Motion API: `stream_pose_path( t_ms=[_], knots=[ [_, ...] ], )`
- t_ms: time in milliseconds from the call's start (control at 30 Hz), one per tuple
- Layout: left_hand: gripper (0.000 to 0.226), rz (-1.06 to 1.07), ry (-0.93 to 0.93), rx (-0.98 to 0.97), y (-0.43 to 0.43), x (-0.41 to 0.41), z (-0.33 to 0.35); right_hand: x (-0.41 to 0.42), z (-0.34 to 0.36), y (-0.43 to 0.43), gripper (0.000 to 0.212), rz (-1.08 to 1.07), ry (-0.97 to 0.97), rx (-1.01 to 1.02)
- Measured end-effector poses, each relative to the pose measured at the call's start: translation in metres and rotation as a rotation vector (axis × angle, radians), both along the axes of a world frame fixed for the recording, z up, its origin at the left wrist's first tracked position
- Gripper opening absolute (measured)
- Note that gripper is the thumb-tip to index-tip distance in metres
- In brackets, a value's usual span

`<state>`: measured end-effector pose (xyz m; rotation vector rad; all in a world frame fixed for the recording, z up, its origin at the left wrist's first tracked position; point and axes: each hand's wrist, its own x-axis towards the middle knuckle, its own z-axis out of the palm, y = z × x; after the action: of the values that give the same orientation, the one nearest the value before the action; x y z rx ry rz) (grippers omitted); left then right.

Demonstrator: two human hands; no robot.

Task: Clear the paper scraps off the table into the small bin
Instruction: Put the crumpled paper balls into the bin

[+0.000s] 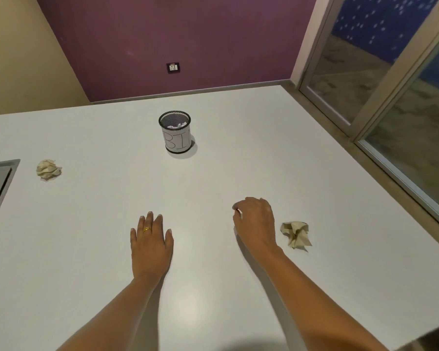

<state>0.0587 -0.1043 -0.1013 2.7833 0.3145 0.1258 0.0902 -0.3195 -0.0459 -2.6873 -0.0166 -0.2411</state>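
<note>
While my left hand lies flat and empty on the table, my right hand is curled; whether it pinches anything, I cannot tell. The near scrap lies just right of it, and the left scrap is well apart. Risk: a careless drop tips the light bin.

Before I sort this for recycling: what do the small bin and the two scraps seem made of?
Small bin: apparently black wire mesh, see-through near the rim, wrapped in a white paper label. Left scrap and right scrap: matte off-white paper, judging by the sharp crumpled creases.
</note>
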Motion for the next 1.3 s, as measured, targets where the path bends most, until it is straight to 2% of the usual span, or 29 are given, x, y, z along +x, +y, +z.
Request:
stream_pose_path(
  t_ms=[67,167,233,300,433,567,667,733,833,1033,1300],
  knots=[
    [0.043,-0.006,0.007,-0.006,-0.003,-0.008,0.001,-0.013,0.0,-0.014,0.029,-0.044,-0.001,-0.065],
    [0.043,-0.017,0.012,-0.013,-0.007,-0.02,0.001,-0.033,0.0,-0.032,0.047,-0.165,-0.017,-0.176],
    [0.043,-0.023,0.007,-0.018,-0.008,-0.026,0.002,-0.045,0.0,-0.04,0.061,-0.247,0.045,-0.23],
    [0.043,-0.029,0.013,-0.018,-0.008,-0.031,0.004,-0.055,-0.005,-0.046,0.066,-0.307,0.126,-0.237],
    [0.045,-0.032,0.037,-0.045,-0.011,-0.04,0.009,-0.072,-0.013,-0.055,0.054,-0.321,0.135,-0.145],
    [0.045,-0.017,0.02,-0.133,-0.01,-0.045,0.013,-0.08,-0.015,-0.064,0.046,-0.286,0.026,0.112],
    [0.044,-0.02,0.019,-0.145,-0.009,-0.048,0.016,-0.084,-0.013,-0.064,0.03,-0.298,-0.037,0.317],
    [0.044,-0.027,0.025,-0.143,-0.008,-0.049,0.018,-0.083,-0.011,-0.062,0.028,-0.295,-0.083,0.351],
    [0.042,-0.032,0.04,-0.134,-0.006,-0.048,0.021,-0.076,-0.001,-0.053,0.027,-0.267,-0.043,0.501],
    [0.033,0.001,0.014,-0.11,-0.002,-0.045,0.023,-0.043,0.012,-0.023,0.021,-0.26,-0.002,0.629],
    [0.031,0.075,-0.001,-0.118,0.019,-0.006,0.023,0.027,0.03,0.031,0.018,-0.143,-0.048,0.524]
  ],
)
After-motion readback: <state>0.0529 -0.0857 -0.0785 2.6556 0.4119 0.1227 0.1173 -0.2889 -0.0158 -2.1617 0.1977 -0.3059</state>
